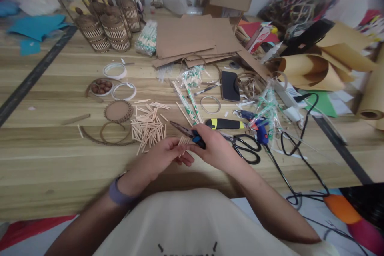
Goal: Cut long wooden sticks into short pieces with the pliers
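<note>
Sticks [183, 141], a small batch, sit mid-dial, pinched in the nearly closed left hand [163, 154], loose pile [148, 127] at ten o'clock, right hand [214, 144] curled round pliers [183, 130]; step looks like evening them up, next move calling for steady fingertips.

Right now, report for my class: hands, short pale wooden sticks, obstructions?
Left hand pinching several sticks; right hand gripping blue-handled metal pliers. Loose stick pile beyond left hand. Black-handled metal scissors beside right hand, apparently not blocking.
</note>
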Tool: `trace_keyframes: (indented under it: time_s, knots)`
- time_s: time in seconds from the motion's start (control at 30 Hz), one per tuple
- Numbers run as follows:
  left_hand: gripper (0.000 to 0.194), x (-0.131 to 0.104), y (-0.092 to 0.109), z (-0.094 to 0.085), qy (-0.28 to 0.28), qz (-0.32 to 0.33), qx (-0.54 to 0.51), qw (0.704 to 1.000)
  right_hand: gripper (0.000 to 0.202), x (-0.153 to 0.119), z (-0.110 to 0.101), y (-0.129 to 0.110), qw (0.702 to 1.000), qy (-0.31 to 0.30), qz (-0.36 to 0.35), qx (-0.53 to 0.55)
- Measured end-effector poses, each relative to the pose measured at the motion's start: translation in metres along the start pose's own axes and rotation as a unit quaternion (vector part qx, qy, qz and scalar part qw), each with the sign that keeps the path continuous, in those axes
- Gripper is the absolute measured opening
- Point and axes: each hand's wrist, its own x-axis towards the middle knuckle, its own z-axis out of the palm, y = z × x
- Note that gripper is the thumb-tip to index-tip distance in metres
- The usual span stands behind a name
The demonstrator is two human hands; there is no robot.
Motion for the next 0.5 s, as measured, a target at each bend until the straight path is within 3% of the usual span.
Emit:
trace_keyframes:
  time_s: [0.13,0.3,0.5]
  knots:
    - [0.036,-0.002,-0.001,0.000,0.006,-0.015,-0.051,0.999,0.022,-0.002,0.008,0.001,0.995,0.048,0.058,0.059]
    - [0.037,-0.001,-0.005,0.002,0.012,-0.013,-0.087,0.996,0.021,-0.007,0.018,-0.001,0.985,0.092,0.067,0.131]
    - [0.039,-0.003,0.002,0.005,0.019,-0.003,-0.025,0.999,0.019,-0.007,0.017,-0.002,0.979,0.096,0.063,0.166]
